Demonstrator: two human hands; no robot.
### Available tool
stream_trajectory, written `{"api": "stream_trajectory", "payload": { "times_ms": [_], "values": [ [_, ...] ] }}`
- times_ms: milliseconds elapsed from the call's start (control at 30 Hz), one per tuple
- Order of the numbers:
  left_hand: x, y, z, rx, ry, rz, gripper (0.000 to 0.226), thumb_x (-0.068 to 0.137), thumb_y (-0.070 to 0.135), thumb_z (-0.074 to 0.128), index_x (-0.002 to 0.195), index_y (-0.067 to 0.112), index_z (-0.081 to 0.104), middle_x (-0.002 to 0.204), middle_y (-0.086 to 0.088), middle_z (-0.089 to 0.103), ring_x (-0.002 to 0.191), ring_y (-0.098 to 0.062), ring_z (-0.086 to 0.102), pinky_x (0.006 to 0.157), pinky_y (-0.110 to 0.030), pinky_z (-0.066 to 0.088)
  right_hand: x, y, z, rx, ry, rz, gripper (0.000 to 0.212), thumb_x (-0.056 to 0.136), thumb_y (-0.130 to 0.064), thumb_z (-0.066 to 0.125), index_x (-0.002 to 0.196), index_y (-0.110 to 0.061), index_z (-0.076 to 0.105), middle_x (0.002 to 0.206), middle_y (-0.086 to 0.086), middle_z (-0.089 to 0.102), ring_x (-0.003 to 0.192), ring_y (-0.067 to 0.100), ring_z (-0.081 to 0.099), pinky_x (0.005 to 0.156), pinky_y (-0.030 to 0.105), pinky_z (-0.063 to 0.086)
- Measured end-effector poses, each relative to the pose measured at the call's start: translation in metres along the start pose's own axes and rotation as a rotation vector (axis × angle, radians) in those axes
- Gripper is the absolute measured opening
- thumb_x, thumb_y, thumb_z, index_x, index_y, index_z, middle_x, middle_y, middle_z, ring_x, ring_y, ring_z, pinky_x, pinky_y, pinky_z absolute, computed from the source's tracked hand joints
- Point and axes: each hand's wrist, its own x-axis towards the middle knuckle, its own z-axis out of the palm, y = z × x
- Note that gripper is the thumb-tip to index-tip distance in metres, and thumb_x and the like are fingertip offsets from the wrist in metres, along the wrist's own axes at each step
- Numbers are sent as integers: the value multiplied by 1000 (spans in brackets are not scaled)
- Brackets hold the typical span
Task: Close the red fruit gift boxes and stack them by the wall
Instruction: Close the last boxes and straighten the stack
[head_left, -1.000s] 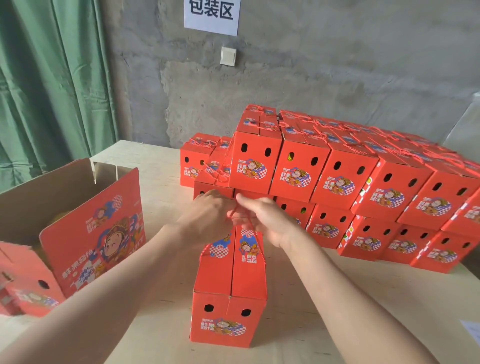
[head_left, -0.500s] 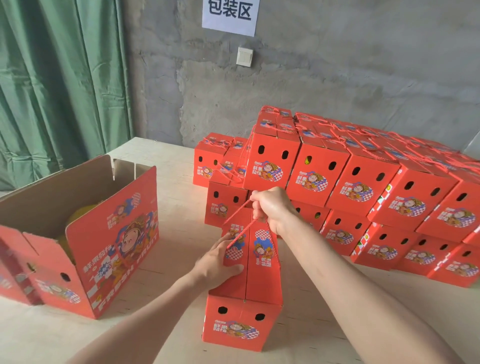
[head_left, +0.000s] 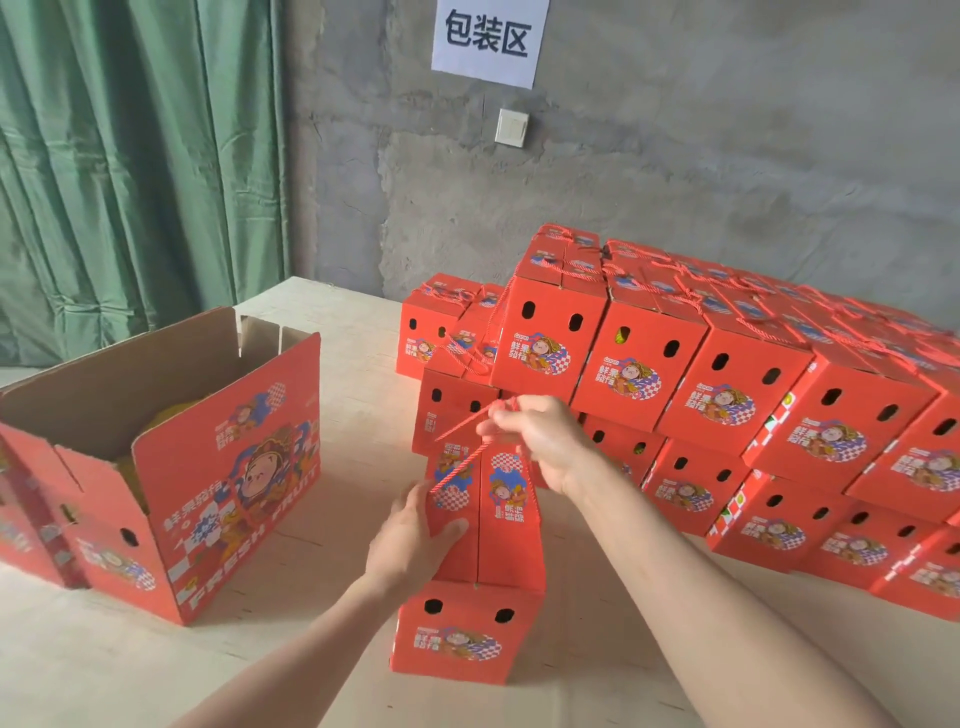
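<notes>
Posture as before: right grip (head_left: 540, 441) tight on rope handle (head_left: 460, 470), left grip (head_left: 410, 535) wide against box flap (head_left: 460, 556)

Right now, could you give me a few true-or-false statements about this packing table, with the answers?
1. The right hand pinches the red rope handle. True.
2. The big carton on the left is closed. False: its flaps stand open.
3. The left hand rests against the near gift box. True.
4. The curtain is blue. False: it is green.
</notes>
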Motion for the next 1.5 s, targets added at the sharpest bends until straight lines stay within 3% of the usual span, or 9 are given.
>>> {"api": "stream_trajectory", "payload": {
  "times_ms": [200, 400, 500, 600, 800, 1133, 1233, 1333, 1500],
  "values": [
    [-22, 5, 9, -123, 319, -11, 52, 88, 30, 64, 134, 18, 43, 131, -2, 53, 114, -23, 57, 84, -27, 43, -5, 15, 12, -45, -12, 8, 25, 89, -1, 55, 65, -1, 58, 62, 6, 61, 60, 18, 62, 76, 28, 52],
    [-58, -14, -11, -88, -12, 302, 70, 78, 56, 61, 139, 25, 44, 156, 4, -4, 114, -20, 60, 94, -21, 48, 8, -22, 39, -10, 151, -86, 40, 87, 4, 49, 49, -7, 49, 67, 10, 60, 72, 23, 56, 77, 35, 42],
    [-44, -12, -49, 23, -91, 421, 86, 75, 47, 72, 146, 18, 32, 156, -3, -14, 135, -12, 35, 105, -13, 33, 14, -46, 51, 37, 135, -157, 38, 86, 7, 45, 51, -6, 47, 74, 15, 59, 61, 18, 52, 66, 30, 39],
    [-27, 6, -85, 64, -23, 492, 76, 83, 30, 71, 146, 16, 32, 156, -1, -11, 118, -12, 57, 103, -14, 37, 23, -86, 55, 115, 107, -247, 30, 86, 8, 45, 59, -4, 53, 56, 9, 50, 51, 17, 45, 55, 26, 34],
    [5, 36, -123, 74, 278, 697, 90, 69, -2, 68, 143, 34, 31, 152, 7, -28, 135, 10, -25, 95, 9, 1, 49, -176, 47, 239, 60, -379, 25, 91, 1, 46, 69, -5, 57, 37, -7, 40, 39, 11, 45, 53, 25, 37],
    [162, 100, -187, 373, -64, 482, 83, 83, 12, 70, 148, 30, 21, 153, -19, -26, 146, -37, -1, 113, -42, 28, 141, -225, 44, 43, 333, -350, 23, 89, 0, 50, 68, -7, 56, 33, -8, 39, 49, 15, 44, 51, 25, 30],
    [215, 90, -192, 256, -141, 554, 95, 76, 7, 74, 151, 19, 16, 155, -14, -24, 145, -30, 15, 110, -35, 32, 173, -230, 33, -152, 429, -352, 19, 89, -3, 52, 71, -4, 59, 52, 6, 54, 61, 25, 54, 56, 28, 39],
    [246, 80, -171, 116, -135, 304, 96, 82, 11, 70, 149, 2, 2, 154, -26, 2, 135, -33, 34, 102, -31, 36, 190, -214, 28, -998, 601, -195, 30, 92, -24, 54, 102, 3, 63, 107, 25, 63, 103, 37, 59, 79, 35, 45],
    [280, 64, -145, 100, -122, 306, 36, 97, 9, 44, 133, 5, 42, 123, -17, 59, 111, -30, 57, 79, -28, 41, 200, -88, 77, -1408, 236, -206, 80, 93, -26, 51, 151, -23, -3, 158, 17, -7, 144, 43, -2, 115, 52, 8]
  ]
}}
